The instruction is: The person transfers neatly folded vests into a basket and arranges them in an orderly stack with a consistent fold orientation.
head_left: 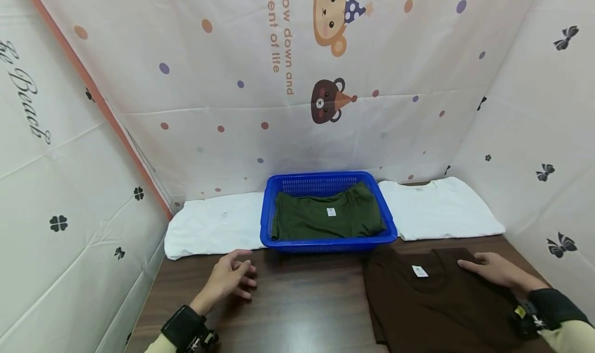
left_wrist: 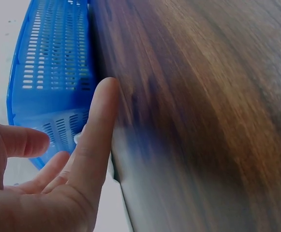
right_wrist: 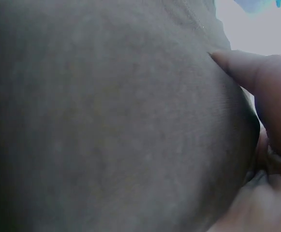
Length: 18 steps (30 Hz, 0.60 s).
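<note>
A dark wood-grain tabletop (head_left: 297,304), glossy in front of the basket, bears a blue perforated plastic basket (head_left: 325,247). Just left of the basket lies a folded white shirt (head_left: 214,226); just right of it, a folded white T-shirt (head_left: 439,212). In front and to the right of the basket lies a dark brown T-shirt (head_left: 429,311) (a white label at its neck).

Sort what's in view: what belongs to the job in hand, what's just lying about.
Likely the job's:
brown shirt, held by the right hand
blue basket, perhaps; the empty left hand is near it

Seemingly just lying about:
green shirt in the basket
left white garment
right white garment
</note>
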### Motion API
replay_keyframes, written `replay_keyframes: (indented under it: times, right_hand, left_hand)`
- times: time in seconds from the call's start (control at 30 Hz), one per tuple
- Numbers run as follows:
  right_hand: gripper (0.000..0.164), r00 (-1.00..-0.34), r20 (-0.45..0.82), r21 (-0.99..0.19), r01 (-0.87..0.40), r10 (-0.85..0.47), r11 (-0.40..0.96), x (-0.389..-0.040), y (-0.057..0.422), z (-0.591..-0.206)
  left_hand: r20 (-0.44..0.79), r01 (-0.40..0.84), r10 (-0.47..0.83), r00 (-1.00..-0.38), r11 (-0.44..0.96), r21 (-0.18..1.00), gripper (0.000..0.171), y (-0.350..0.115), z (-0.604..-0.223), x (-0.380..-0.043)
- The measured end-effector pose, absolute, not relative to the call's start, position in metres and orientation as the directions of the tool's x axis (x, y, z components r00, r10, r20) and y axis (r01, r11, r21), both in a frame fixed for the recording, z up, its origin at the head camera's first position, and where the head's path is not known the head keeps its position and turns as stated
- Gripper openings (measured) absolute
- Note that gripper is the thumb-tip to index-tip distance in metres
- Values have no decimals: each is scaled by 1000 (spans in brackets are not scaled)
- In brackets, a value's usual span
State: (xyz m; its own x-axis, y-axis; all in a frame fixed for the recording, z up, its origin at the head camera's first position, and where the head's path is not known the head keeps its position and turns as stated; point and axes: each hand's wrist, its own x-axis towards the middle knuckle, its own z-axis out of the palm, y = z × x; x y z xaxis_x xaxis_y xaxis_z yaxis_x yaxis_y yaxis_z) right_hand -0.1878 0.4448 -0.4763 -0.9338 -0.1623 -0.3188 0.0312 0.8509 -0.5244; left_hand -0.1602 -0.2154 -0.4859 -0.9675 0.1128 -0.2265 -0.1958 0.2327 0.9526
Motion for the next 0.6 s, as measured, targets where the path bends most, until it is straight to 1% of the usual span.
replay_keyframes:
  times: [0.13, 0.2, 0.27, 0.37, 0.43, 0.5, 0.6]
  right_hand:
    - [46, -936, -313, -556, 45, -159, 830, -186, 432, -479]
    - [50, -939, -313, -543, 52, -144, 838, -186, 424, -480]
    - [60, -942, -307, -520, 49, -133, 853, -185, 416, -481]
    - [62, -947, -293, -526, 45, -131, 850, -183, 403, -482]
    - [57, -949, -287, -543, 49, -131, 838, -180, 394, -481]
    - [47, -948, -294, -580, 73, -125, 811, -177, 384, -481]
    - [44, -946, -305, -600, 100, -111, 794, -172, 373, -480]
  left_hand:
    - [-216, -181, 138, -967, 228, 957, 41, -213, -484, -158]
    - [-212, -173, 154, -965, 230, 958, 42, -212, -483, -158]
    - [-210, -169, 169, -963, 232, 958, 42, -212, -483, -158]
    - [-212, -166, 191, -958, 230, 959, 44, -211, -483, -159]
    - [-218, -171, 203, -955, 226, 959, 45, -211, -483, -159]
    - [-224, -176, 214, -951, 222, 959, 47, -211, -482, -159]
    - [-240, -187, 239, -941, 223, 957, 51, -211, -479, -159]
